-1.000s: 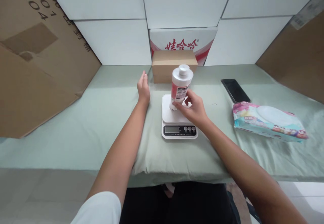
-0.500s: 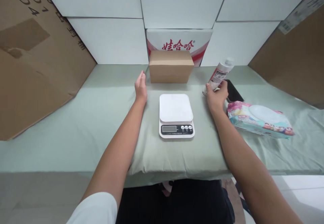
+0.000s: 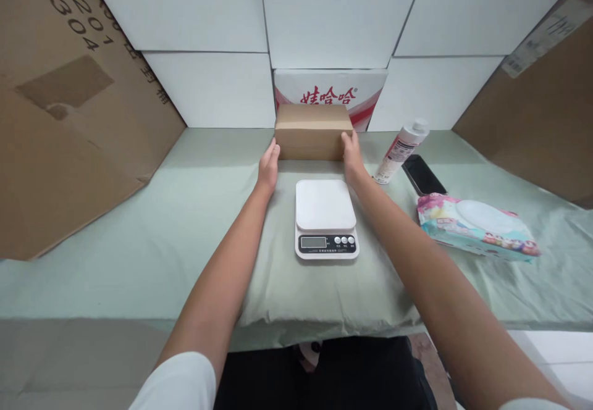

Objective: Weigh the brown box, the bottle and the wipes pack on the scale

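Your left hand [image 3: 269, 166] and right hand [image 3: 352, 154] are pressed flat against the two short ends of the small cardboard box [image 3: 311, 131], fingers together and reaching up each side, so the box is clamped between your palms rather than gripped by curled fingers. The box sits on the green cloth [image 3: 185, 212] just behind the kitchen scale [image 3: 326, 217], with the red-and-white printed carton [image 3: 330, 87] right behind it against the wall. It looks closed and stiff, with plain matte card that should not slip, and it is probably light, though nothing shows what is inside. Holding it by the ends as you do suits it; press evenly so the walls don't buckle, and keep it level. To the right of the scale stand the white bottle [image 3: 399, 150], the dark phone [image 3: 423, 175] and the wipes pack [image 3: 477, 225], all well apart from the box.
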Motion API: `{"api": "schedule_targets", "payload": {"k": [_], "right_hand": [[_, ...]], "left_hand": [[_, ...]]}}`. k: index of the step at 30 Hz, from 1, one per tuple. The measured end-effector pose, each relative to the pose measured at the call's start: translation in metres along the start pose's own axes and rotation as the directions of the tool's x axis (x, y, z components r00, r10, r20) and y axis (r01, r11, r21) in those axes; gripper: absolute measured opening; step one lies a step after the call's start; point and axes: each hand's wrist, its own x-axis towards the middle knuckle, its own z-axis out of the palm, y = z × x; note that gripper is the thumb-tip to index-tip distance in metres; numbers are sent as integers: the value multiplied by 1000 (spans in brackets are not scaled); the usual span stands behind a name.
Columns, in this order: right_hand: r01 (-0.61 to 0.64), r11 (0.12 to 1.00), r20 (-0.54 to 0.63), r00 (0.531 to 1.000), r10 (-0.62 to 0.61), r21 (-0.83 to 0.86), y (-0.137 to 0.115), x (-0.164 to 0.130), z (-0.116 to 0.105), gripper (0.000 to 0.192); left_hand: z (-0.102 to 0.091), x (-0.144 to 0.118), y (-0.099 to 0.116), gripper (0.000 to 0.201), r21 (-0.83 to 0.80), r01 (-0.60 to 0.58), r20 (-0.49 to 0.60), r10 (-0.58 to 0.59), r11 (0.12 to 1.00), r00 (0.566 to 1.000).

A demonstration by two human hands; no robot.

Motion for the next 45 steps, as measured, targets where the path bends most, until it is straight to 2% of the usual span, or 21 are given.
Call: {"api": "schedule_targets", "payload": {"k": [2, 4, 6, 9, 12, 16, 19, 24, 30, 34, 37, 40, 42, 45], "right_hand": [[39, 999, 5, 999, -39, -15, 1, -8, -6, 78], [130, 989, 7, 991, -130, -65, -9, -33, -25, 82], [225, 968, 36, 974, -222, -111, -24, -68, -53, 83], [281, 954, 78, 959, -274, -107, -41, -124, -94, 82], [314, 943, 70, 949, -308, -110, -43, -167, -115, 81], [298, 943, 58, 954, -293, -148, -33, -194, -117, 83], [297, 943, 74, 955, -289, -151, -28, -199, -114, 84], [310, 939, 91, 950, -299, -151, -30, -202, -113, 79], [337, 918, 42, 941, -336, -211, -33, -198, -117, 84], [336, 921, 92, 942, -324, -197, -38, -197, -118, 85], [317, 933, 145, 945, -294, -169, -54, -195, -118, 78], [310, 945, 156, 944, -292, -106, -71, -174, -113, 71], [297, 954, 144, 947, -288, -43, -74, -145, -102, 71], [259, 966, 113, 959, -260, 17, -54, -90, -74, 69]], "left_hand": [[3, -13, 16, 69, -40, 31, -3, -32, 999, 999], [4, -39, 39, 66, -43, 6, 9, -6, 999, 1000], [1, -76, 65, 65, -26, -75, 65, 76, 997, 995], [-6, -140, 94, 67, 1, -146, 168, 144, 989, 975], [-13, -187, 96, 69, 1, -141, 186, 138, 990, 973], [-22, -211, 79, 63, -5, -122, 150, 121, 993, 981], [-28, -219, 72, 57, -4, -138, 127, 137, 990, 982], [-33, -232, 73, 53, 18, -150, 99, 148, 988, 984], [-33, -232, 72, 61, 36, -153, 88, 149, 988, 985], [-33, -229, 72, 62, 31, -118, 97, 114, 993, 989], [-31, -224, 81, 61, 16, -122, 107, 120, 992, 987], [-26, -206, 102, 67, 8, -186, 109, 184, 982, 977], [-21, -180, 111, 70, 10, -230, 113, 228, 973, 967], [-10, -125, 101, 71, 12, -261, 117, 258, 965, 959]]}}
